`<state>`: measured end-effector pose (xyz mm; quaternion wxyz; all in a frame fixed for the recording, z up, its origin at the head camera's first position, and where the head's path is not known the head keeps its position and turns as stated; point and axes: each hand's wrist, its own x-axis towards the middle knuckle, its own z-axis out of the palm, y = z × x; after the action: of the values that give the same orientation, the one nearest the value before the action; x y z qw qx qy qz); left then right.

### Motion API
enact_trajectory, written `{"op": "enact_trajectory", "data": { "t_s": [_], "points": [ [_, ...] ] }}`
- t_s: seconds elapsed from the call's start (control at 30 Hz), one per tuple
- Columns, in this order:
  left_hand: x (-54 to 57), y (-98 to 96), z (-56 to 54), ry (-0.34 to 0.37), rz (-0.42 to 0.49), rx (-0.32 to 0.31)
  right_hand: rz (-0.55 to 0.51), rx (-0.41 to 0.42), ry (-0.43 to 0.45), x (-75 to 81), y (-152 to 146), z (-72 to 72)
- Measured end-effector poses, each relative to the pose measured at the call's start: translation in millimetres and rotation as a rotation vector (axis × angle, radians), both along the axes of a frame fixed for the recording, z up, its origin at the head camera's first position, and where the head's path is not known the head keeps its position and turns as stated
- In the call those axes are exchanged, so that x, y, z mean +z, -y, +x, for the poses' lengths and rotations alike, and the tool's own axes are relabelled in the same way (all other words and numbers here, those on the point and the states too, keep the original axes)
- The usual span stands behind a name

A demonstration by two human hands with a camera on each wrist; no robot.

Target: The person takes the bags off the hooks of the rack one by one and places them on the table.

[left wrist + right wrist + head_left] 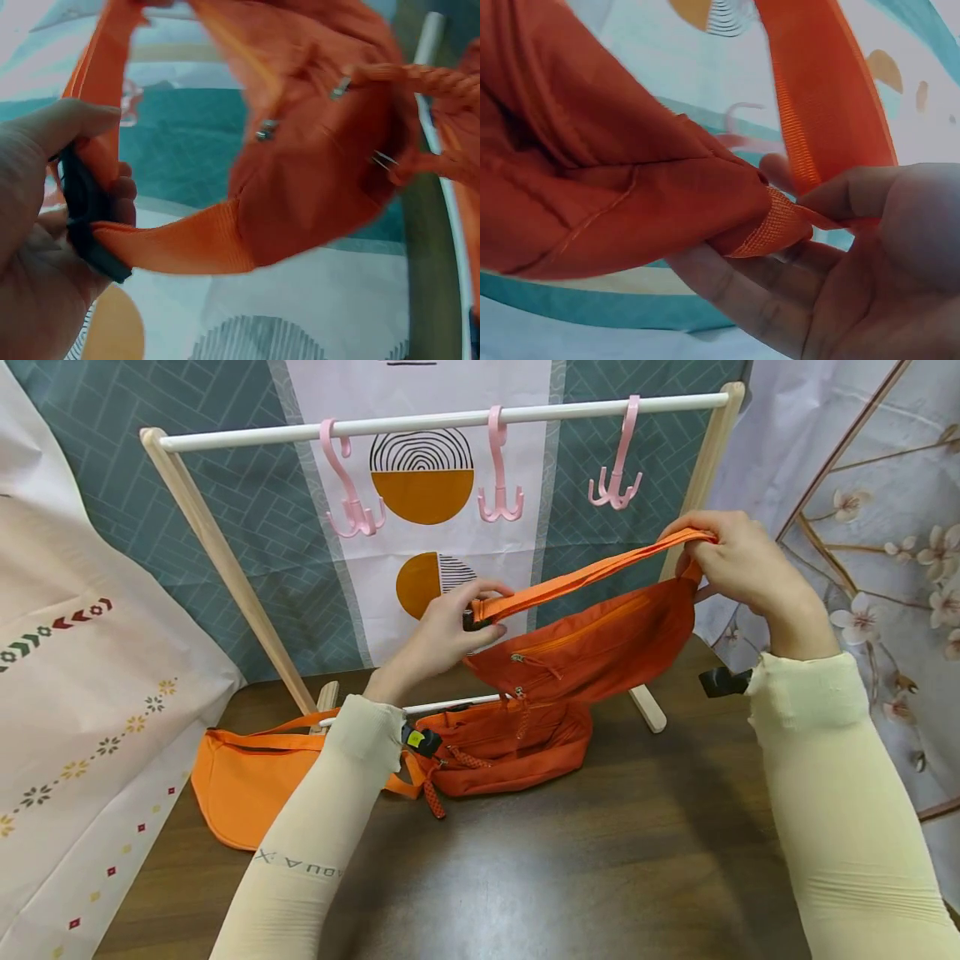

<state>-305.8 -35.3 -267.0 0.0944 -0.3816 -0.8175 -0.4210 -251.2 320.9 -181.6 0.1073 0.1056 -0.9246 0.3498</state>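
A dark orange waist bag (600, 643) hangs in the air between both hands, in front of the rack. My left hand (453, 622) grips its strap at the black buckle (86, 210), thumb on the webbing in the left wrist view. With the right hand (738, 560) I pinch the other end of the orange strap (600, 568), close to where it joins the bag; in the right wrist view the fingers (742, 292) lie under that join. The strap is pulled taut above the bag, whose zippers (266, 129) face outward.
A white rail (555, 412) on wooden posts carries pink hooks (498, 468). On the brown table (600, 852) lie a second dark orange bag (517, 760) and a lighter orange bag (247, 785) to its left. Patterned cloths (97, 693) hang around the sides.
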Motion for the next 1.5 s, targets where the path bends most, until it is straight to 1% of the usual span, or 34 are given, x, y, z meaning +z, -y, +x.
{"op": "enact_trajectory", "data": {
  "t_s": [0.1,0.2,0.27,0.33,0.43,0.5,0.57,0.67,0.73,0.77,0.8,0.9,0.97,1.0,1.07,1.13,1.17,1.2,1.27,1.4,1.5],
  "points": [
    [-15.7,-2.1,0.9,0.013,-0.079,0.001,0.040,-0.016,-0.020,13.5,0,7.1],
    [-30.7,-5.0,0.5,0.028,-0.088,0.006,0.034,-0.046,-0.027,22.6,-2,12.1],
    [-42.1,-6.6,-0.1,0.036,-0.062,0.010,0.016,-0.068,-0.023,26.0,-7,13.7],
    [-54.5,-8.6,-0.2,0.067,-0.020,0.006,-0.011,-0.083,-0.009,27.3,-14,14.1],
    [-72.8,-13.5,2.5,0.146,0.055,0.015,-0.042,-0.103,0.027,26.7,-29,13.8],
    [-82.6,-18.9,5.6,0.213,0.104,0.020,-0.062,-0.113,0.057,24.6,-39,13.2],
    [-89.9,-26.3,8.9,0.276,0.150,0.022,-0.076,-0.128,0.089,21.0,-50,12.7],
    [-97.3,-38.6,13.9,0.373,0.222,0.012,-0.085,-0.146,0.135,12.8,-64,11.9],
    [-100.5,-46.8,17.7,0.436,0.286,-0.012,-0.090,-0.155,0.166,6.2,-73,12.3],
    [-102.1,-50.6,19.2,0.457,0.316,-0.024,-0.104,-0.154,0.181,2.2,-79,12.5],
    [-103.7,-54.2,20.7,0.483,0.351,-0.047,-0.115,-0.150,0.194,-2.4,-84,12.9],
    [-109.2,-63.6,24.2,0.530,0.417,-0.112,-0.172,-0.118,0.217,-18.7,-103,15.2],
    [-114.6,-67.6,24.6,0.551,0.441,-0.141,-0.213,-0.068,0.214,-31.9,-115,17.3],
    [-117.4,-68.8,24.4,0.561,0.451,-0.149,-0.230,-0.027,0.205,-39.0,-120,18.4],
    [-123.8,-67.4,23.6,0.582,0.477,-0.140,-0.296,0.090,0.189,-54.9,-129,18.4],
    [-129.0,-65.9,21.3,0.601,0.510,-0.117,-0.345,0.204,0.181,-68.9,-136,17.7],
    [-130.6,-65.2,20.2,0.608,0.525,-0.103,-0.370,0.251,0.183,-75.2,-138,16.8],
    [-131.8,-64.7,19.0,0.613,0.540,-0.091,-0.384,0.280,0.187,-80.6,-140,15.5],
    [-132.3,-64.8,17.4,0.625,0.565,-0.072,-0.397,0.278,0.203,-89.3,-143,12.8],
    [-129.4,-70.9,17.9,0.631,0.582,-0.056,-0.393,0.172,0.271,-99.7,-150,9.0],
    [-129.0,-80.3,21.2,0.644,0.585,-0.054,-0.417,0.131,0.330,-103.3,-159,10.2]
  ]
}}
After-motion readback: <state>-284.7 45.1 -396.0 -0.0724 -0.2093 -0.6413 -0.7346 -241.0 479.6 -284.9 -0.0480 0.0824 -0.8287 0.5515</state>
